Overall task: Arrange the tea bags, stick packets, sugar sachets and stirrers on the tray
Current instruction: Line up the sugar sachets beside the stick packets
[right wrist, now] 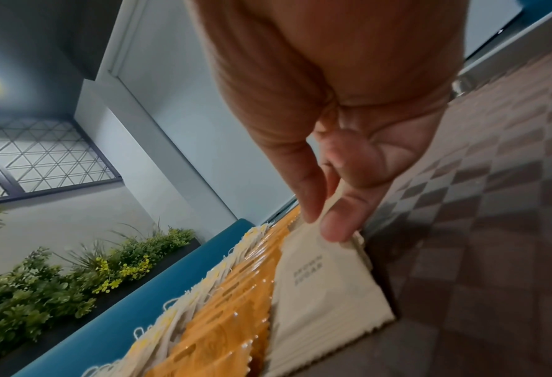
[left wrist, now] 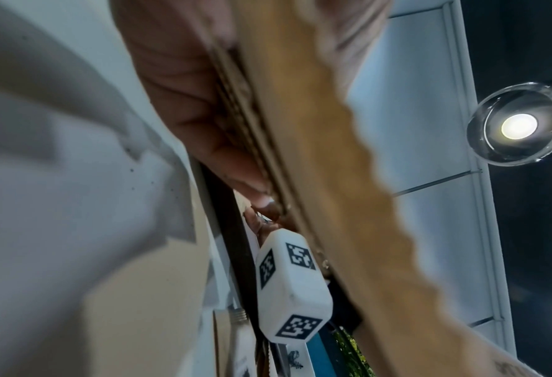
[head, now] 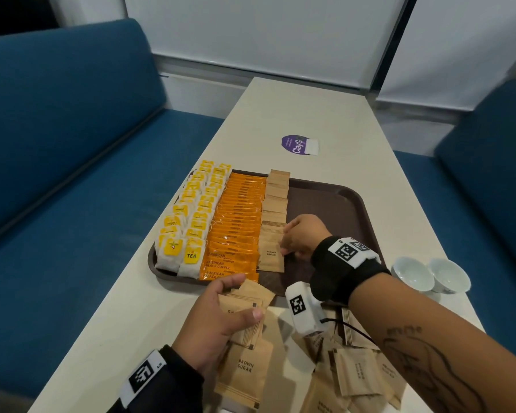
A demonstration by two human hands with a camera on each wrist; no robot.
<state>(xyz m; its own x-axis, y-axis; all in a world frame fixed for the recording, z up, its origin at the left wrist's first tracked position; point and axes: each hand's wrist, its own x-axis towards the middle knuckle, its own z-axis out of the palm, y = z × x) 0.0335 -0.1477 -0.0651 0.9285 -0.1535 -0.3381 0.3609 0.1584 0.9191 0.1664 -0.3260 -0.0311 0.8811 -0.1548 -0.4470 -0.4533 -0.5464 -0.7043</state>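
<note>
A brown tray [head: 325, 204] holds two rows of yellow-tagged tea bags [head: 191, 222], a row of orange stick packets [head: 236, 228] and a row of brown sugar sachets [head: 273, 222]. My right hand [head: 286, 245] is at the near end of that sachet row. In the right wrist view its thumb and forefinger [right wrist: 327, 222] pinch the edge of the top sachet [right wrist: 326, 280], beside the stick packets [right wrist: 229, 306]. My left hand [head: 248, 297] grips a small stack of sugar sachets [head: 262, 293] at the tray's front edge, and that stack [left wrist: 316, 127] fills the left wrist view. No stirrers show.
Several loose sugar sachets [head: 355, 371] lie on the table in front of the tray, under my right forearm. Two white cups [head: 413, 272] stand right of the tray. A purple sticker [head: 295, 146] sits beyond it. Blue benches flank the table. The tray's right half [right wrist: 493, 229] is bare.
</note>
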